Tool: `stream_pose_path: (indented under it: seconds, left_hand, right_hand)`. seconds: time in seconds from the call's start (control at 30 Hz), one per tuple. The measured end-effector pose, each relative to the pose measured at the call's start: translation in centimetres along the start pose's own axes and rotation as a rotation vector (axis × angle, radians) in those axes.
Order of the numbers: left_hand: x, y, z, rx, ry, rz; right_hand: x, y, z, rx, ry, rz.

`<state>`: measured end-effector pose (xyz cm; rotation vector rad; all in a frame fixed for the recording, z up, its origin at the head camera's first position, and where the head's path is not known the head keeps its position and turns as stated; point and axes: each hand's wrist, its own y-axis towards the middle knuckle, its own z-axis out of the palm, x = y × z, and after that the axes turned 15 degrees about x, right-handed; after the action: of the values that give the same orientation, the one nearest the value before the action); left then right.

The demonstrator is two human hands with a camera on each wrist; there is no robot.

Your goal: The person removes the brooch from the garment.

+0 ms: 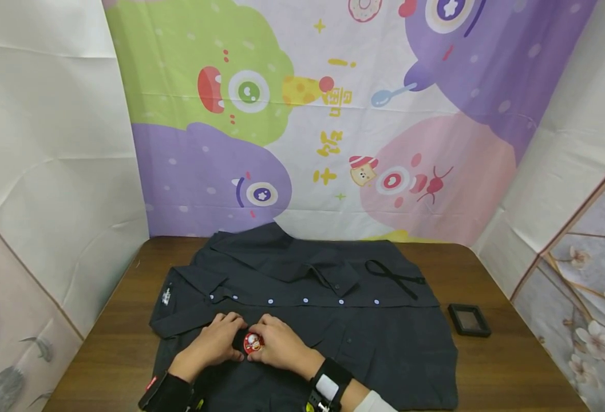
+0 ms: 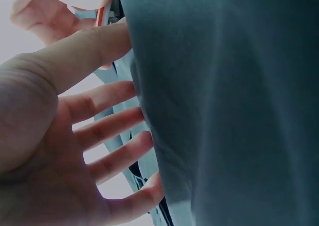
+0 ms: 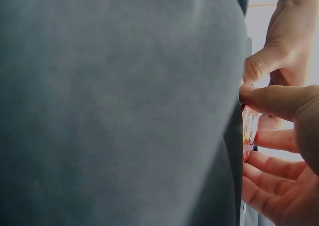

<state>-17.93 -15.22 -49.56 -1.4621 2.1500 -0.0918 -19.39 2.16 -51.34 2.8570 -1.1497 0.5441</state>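
Note:
A dark grey button-up shirt point(image 1: 312, 337) lies spread over the wooden table, its collar toward the right of centre and a short sleeve at the left. On its lower front is a round red badge point(image 1: 253, 343) with a cartoon figure. My right hand point(image 1: 279, 343) pinches the badge between thumb and fingers; the right wrist view shows its printed face point(image 3: 249, 131) edge-on. Just left of the badge, my left hand point(image 1: 218, 339) rests on the cloth. In the left wrist view its fingers point(image 2: 117, 161) are spread, tips at the fabric.
A black strap or cord point(image 1: 395, 277) lies looped on the shirt's upper right. Right of the shirt, a small black square frame point(image 1: 469, 320) lies on the brown table point(image 1: 518, 366). A cartoon cloth point(image 1: 328, 206) hangs behind the table's far edge.

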Motion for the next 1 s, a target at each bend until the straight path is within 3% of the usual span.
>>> stream_pose_path:
  seconds: [0.3,1.0]
  left_hand:
    - [0.03,0.00,0.12,-0.007,0.002,-0.002]
    - [0.20,0.09,0.16,0.003,0.009,-0.011]
  right_hand:
    - [-0.01,-0.13,0.14,-0.021,0.013,-0.005]
    - [-0.10,-0.14,-0.05,0.028,0.056,0.009]
